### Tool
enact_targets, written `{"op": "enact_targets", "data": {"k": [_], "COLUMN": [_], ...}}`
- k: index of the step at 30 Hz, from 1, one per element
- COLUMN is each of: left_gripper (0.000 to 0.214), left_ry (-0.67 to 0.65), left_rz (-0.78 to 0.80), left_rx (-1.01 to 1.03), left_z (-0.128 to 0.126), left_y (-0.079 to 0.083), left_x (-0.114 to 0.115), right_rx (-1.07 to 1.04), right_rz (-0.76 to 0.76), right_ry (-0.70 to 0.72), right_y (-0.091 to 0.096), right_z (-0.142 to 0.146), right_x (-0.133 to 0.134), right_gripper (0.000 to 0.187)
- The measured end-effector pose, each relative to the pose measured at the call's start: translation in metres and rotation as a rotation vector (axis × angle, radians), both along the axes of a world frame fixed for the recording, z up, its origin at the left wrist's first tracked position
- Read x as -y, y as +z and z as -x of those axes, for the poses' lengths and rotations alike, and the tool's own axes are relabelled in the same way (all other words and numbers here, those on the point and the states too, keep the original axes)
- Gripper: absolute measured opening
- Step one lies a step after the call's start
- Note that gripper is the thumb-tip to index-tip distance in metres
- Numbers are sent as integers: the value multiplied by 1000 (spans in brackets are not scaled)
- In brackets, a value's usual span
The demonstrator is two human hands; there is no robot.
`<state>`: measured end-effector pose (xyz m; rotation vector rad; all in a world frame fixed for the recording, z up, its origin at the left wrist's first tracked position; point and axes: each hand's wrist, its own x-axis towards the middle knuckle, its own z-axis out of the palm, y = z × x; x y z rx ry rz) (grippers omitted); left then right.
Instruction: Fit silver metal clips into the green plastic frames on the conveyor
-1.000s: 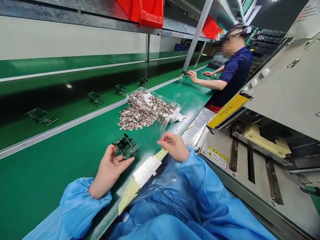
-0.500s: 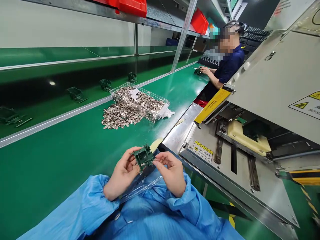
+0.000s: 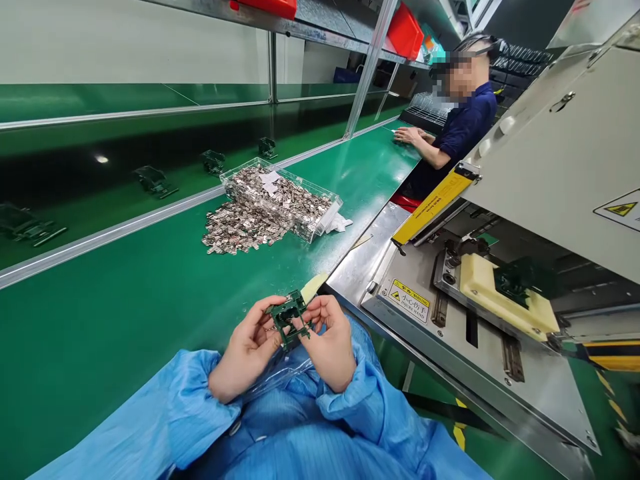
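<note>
My left hand (image 3: 250,350) is closed around the left side of a dark green, open-framed plastic part (image 3: 289,313), held just over my lap near the bench edge. On its right side my right hand (image 3: 330,343) grips the same part, thumb at the lower right corner and fingers behind the edge. Whether a small piece is also between the right fingertips is hidden. Beyond my hands, small silvery metal pieces (image 3: 243,227) lie heaped on the green bench (image 3: 135,320). More of them fill a tilted clear plastic tray (image 3: 320,223).
At right stands a press machine (image 3: 560,153) with a cream fixture (image 3: 483,283) holding a dark green part (image 3: 517,280). Several similar frames (image 3: 153,180) lie behind the metal rail. A co-worker (image 3: 463,127) works farther along the bench. A yellowish strip (image 3: 314,287) lies by the edge.
My right hand has moved left, its thumb now against the frame's opening. The cream fixture has slid outward on the press, showing more of its green part. The co-worker's hands have shifted slightly.
</note>
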<state>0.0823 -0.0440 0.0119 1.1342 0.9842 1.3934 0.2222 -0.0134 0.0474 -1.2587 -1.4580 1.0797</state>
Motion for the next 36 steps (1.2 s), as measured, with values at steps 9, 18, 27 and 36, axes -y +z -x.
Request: {"op": "enact_targets", "data": {"k": [9,18,27,36], "left_gripper": [31,37,30,28], "left_ry": [124,188,168,95], "left_rz": [20,88,65,24], "left_rx": [-62,-129,-295,-350], "left_z": [-4,-6,-3,0], "left_y": [1,5,6,3], "left_x": [2,4,7,13], "right_rx": [-16,-301,-324,-376], "right_rz": [0,169,248,264], "right_ry": [-10,59,69,49], "right_y": [-9,-11,-16,-20], "right_z": [-3,0,0,-2], "right_x": [7,3,3,14], "right_gripper": [15,26,31,29]}}
